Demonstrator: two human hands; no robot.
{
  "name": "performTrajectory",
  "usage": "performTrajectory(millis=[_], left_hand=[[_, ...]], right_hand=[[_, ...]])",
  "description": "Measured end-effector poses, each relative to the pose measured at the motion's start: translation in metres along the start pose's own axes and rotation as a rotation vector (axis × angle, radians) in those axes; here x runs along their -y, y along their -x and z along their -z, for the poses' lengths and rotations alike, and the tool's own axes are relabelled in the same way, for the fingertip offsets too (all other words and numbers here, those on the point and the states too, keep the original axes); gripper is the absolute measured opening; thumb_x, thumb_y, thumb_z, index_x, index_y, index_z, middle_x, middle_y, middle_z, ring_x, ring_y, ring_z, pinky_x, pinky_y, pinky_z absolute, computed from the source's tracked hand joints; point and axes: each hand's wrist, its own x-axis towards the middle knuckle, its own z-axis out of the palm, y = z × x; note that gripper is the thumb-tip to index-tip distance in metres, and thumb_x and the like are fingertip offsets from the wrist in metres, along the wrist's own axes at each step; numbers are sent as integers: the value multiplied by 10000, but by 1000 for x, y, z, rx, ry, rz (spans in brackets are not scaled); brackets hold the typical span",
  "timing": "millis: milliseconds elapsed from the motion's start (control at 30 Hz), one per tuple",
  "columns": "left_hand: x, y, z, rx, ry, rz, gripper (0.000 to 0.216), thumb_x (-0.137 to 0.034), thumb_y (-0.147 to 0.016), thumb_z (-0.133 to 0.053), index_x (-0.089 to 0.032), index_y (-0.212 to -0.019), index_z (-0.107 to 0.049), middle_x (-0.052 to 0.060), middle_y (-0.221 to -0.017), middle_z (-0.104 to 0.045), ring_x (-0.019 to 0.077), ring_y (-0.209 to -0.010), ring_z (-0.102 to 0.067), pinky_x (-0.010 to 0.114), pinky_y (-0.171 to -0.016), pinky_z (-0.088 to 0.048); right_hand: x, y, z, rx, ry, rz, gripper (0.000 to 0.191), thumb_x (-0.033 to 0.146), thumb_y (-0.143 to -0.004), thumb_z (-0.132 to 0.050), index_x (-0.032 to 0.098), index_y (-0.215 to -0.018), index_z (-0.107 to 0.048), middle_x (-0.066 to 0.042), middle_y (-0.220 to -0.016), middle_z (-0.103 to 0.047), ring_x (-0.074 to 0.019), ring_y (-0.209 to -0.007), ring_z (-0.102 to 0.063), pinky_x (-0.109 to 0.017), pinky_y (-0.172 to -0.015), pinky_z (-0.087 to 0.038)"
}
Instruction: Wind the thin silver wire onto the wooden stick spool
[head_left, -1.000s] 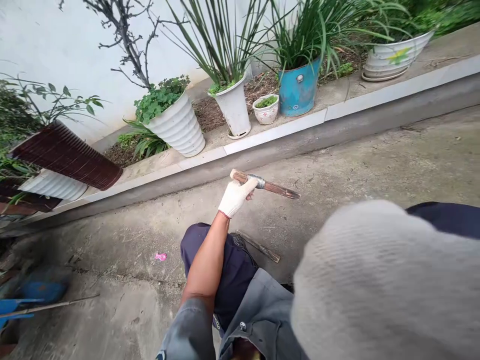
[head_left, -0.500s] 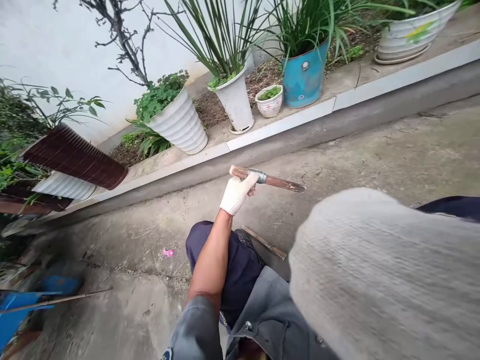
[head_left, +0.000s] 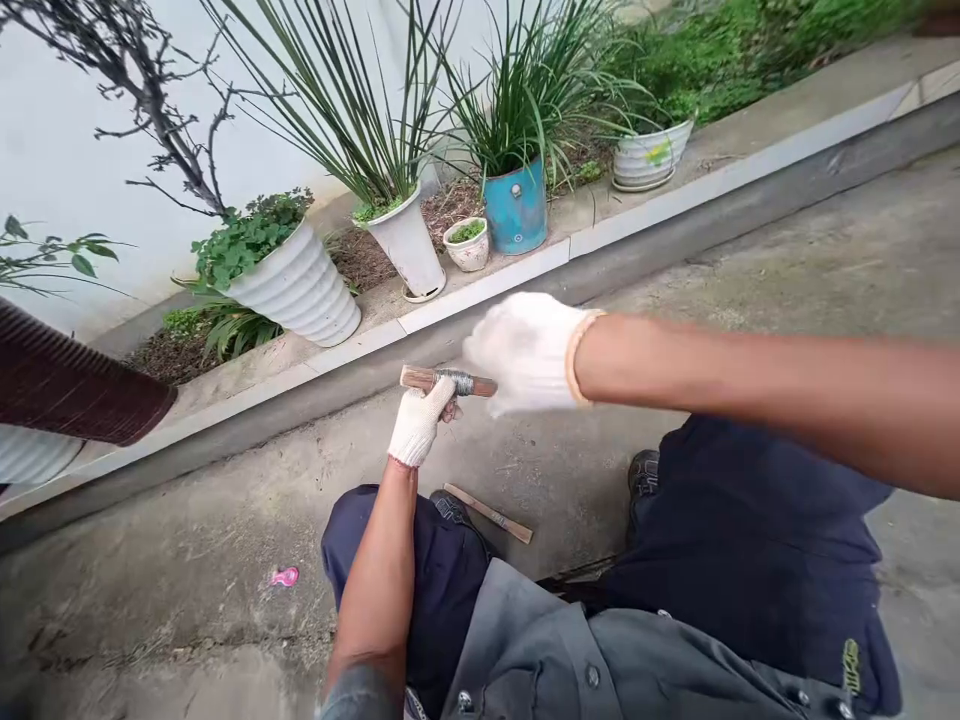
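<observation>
My left hand, in a white knit glove, grips a short wooden tool handle with a metal band round it, held level above my knee. My right hand, also gloved, reaches across from the right and covers the handle's far end; its fingers are blurred, so I cannot tell whether they close on it. A second flat wooden stick lies on the concrete ground beside my left knee.
A raised kerb runs across in front, with a ribbed white pot, a tall white pot, a small bowl pot and a blue pot. A pink scrap lies at left.
My right hand has moved away from the camera, where it filled the lower right, out to the handle's far end. The view has shifted right and the left hand kept its grip.
</observation>
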Motion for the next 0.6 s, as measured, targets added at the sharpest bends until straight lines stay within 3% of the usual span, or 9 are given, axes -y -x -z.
performTrajectory(millis=[100, 200, 300, 467, 600], left_hand=[[7, 0, 1, 12, 76, -26, 501, -624, -818, -756, -177, -698, -565, -7, -577, -554, 108, -483, -514, 248, -501, -437], [13, -2, -6, 32, 80, -22, 504, -633, -811, -762, -172, -714, -583, -4, -581, -568, 113, -487, -533, 244, -494, -436], [14, -4, -14, 31, 72, 8, 503, -634, -787, -781, -166, -735, -603, 1, -580, -580, 122, -491, -550, 237, -471, -422], [11, -4, -24, 50, 47, 12, 467, -597, -825, -758, -156, -772, -615, 8, -615, -611, 109, -496, -542, 231, -491, -451], [10, -5, -27, 114, -79, 21, 387, -525, -906, -671, -151, -818, -625, 29, -698, -656, 129, -578, -613, 242, -578, -520]], right_hand=[[-30, -20, -35, 121, -147, -61, 677, 692, -668, -818, 150, -1062, -726, -130, -867, -739, -313, -872, -717, -356, -727, -489], [-51, -39, -84, 353, -380, 71, 645, 770, -748, -702, 185, -1017, -689, -65, -735, -712, -230, -714, -677, -305, -651, -431], [-56, -50, -122, 331, -569, 61, 570, 745, -770, -680, 185, -866, -644, -50, -742, -709, -183, -689, -643, -277, -640, -421], [-59, -54, -147, 483, -1102, 109, 434, 597, -794, -692, 171, -866, -644, -55, -812, -741, -153, -670, -665, -254, -644, -498], [-67, -57, -153, 370, -1034, 6, 328, 488, -812, -709, 172, -822, -620, -29, -711, -699, -127, -583, -624, -226, -580, -465]])
